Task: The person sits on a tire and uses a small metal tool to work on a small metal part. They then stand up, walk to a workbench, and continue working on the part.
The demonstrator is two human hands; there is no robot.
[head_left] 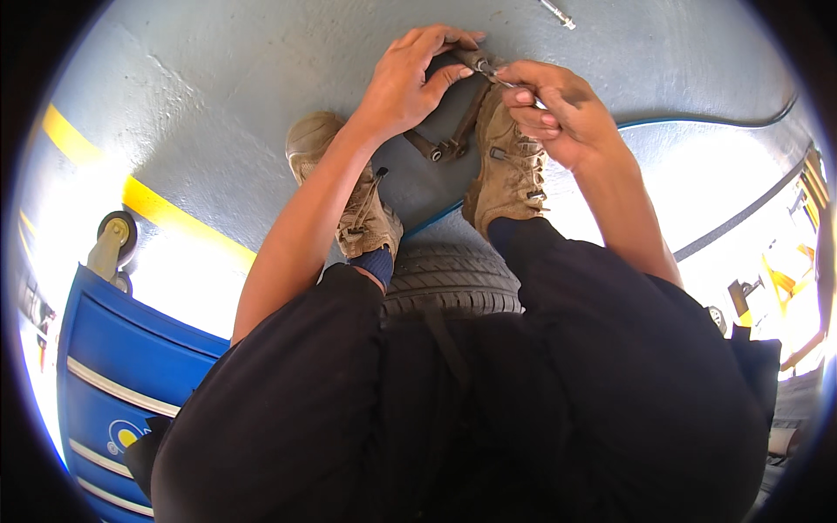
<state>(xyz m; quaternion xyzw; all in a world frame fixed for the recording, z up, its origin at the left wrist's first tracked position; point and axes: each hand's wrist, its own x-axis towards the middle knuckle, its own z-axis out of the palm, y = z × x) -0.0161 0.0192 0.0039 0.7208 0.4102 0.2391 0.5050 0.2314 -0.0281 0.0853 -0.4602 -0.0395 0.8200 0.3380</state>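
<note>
Both hands clear of cabinet

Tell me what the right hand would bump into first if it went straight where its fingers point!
The right hand would probably meet the dark metal part in the left hand first, though depth is hard to judge from one picture.

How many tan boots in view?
2: the left boot, crossed by the left forearm, and the right boot, partly behind the right hand. No third boot shows.
</note>
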